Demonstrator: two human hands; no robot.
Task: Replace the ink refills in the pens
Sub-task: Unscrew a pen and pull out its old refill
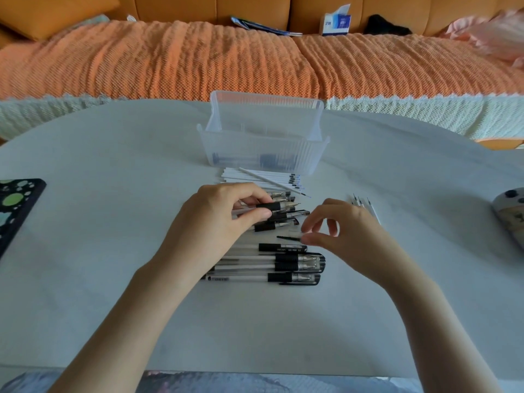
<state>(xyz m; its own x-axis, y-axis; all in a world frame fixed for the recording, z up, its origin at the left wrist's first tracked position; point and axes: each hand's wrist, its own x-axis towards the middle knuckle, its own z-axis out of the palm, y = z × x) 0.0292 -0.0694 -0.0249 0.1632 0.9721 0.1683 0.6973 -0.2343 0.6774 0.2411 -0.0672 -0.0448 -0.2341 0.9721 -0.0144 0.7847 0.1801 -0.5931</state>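
One pen (279, 207) in left hand (215, 219); right hand (348, 231) maybe pinching cap (287, 237).

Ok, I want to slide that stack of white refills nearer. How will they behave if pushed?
They would probably roll and scatter: the white refills are thin round tubes lying loose side by side on the smooth table. The slanted refill on top would likely slip off first. They look light, so a gentle push should do.
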